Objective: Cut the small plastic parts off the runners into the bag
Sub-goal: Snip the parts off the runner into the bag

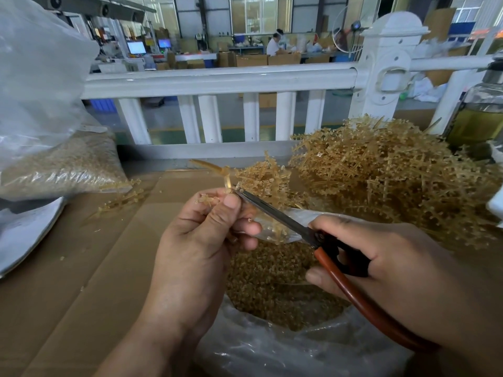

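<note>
Amber runner [215,168] pinched in left hand [201,240], thumb against curled fingers, scissors [275,213] tips at its stem, right hand [386,257] clamped round the red handles, mid-cut over the open bag [272,355]; next probably needs the runner turned; cardboard [81,254] underneath, uncut pile [394,180] right, factory hall beyond white railing [217,80].

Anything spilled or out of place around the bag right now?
Slightly. A few runner pieces and small crumbs lie loose on the cardboard, left of the left hand that holds the runner, outside the open bag. The right hand grips the scissors. Nothing else stands out.
</note>
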